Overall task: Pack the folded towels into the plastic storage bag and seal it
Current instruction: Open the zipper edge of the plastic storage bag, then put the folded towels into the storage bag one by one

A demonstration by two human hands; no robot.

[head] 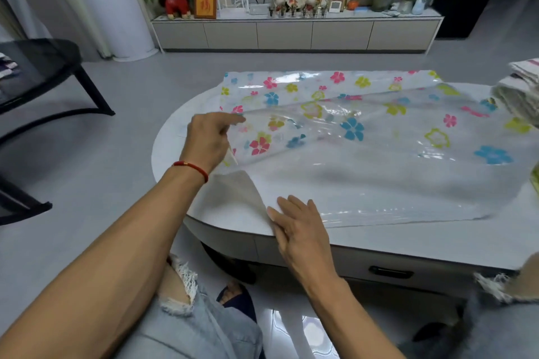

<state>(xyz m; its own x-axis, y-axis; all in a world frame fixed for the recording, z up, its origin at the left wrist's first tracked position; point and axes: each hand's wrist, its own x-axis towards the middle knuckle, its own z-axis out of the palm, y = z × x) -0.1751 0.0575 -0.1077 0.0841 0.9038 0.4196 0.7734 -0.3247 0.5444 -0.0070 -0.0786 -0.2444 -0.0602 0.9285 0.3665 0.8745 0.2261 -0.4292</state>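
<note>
A large clear plastic storage bag (364, 140) printed with pink, blue and yellow-green flowers lies spread across the white oval table (408, 242). My left hand (208, 137) pinches the bag's upper layer at its left edge and lifts it off the table. Lower down, my right hand (297, 227) rests with straight fingers on the bag's lower layer near the front left corner, pressing it flat. A stack of folded towels (522, 90), pale with striped edges, sits at the far right of the table, partly cut off by the frame.
A dark low table (40, 67) stands on the left over grey floor. A long white sideboard (294, 32) with plants and ornaments runs along the back wall. My knees in torn jeans sit below the table's front edge.
</note>
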